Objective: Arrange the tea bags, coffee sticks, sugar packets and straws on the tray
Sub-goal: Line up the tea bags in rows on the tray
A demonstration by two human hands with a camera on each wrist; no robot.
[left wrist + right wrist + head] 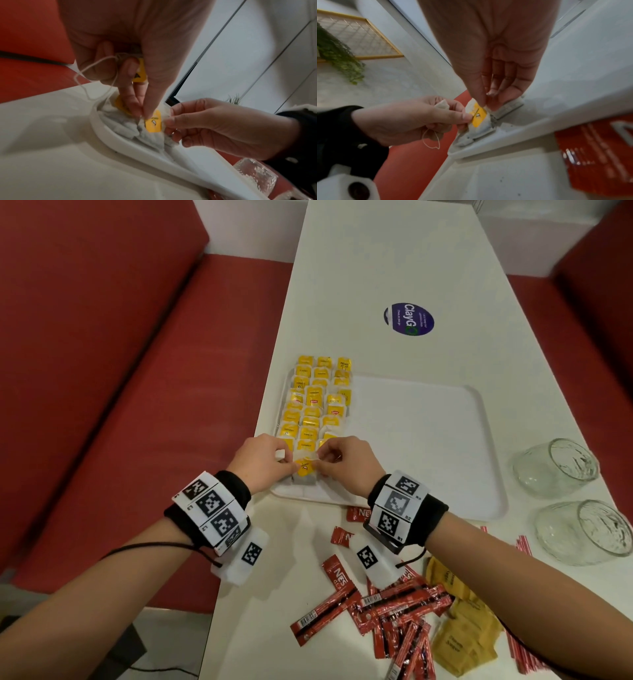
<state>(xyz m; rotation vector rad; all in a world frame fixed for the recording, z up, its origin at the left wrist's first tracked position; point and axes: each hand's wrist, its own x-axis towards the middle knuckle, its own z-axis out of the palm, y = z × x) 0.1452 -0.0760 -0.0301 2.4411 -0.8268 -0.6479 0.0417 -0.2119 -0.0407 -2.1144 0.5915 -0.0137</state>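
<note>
A white tray lies on the table, its left strip filled with rows of yellow-tagged tea bags. At the near end of those rows both hands pinch one tea bag just above the tray. My left hand holds its left edge, and my right hand holds its right edge. In the wrist views the same tea bag sits between thumb and finger of each hand. A second tea bag with a loose string is tucked in my left palm.
Red coffee sticks lie scattered on the table in front of the tray. Yellow sugar packets and red-striped straws lie to their right. Two glasses lie on their sides right of the tray. Red benches flank the table.
</note>
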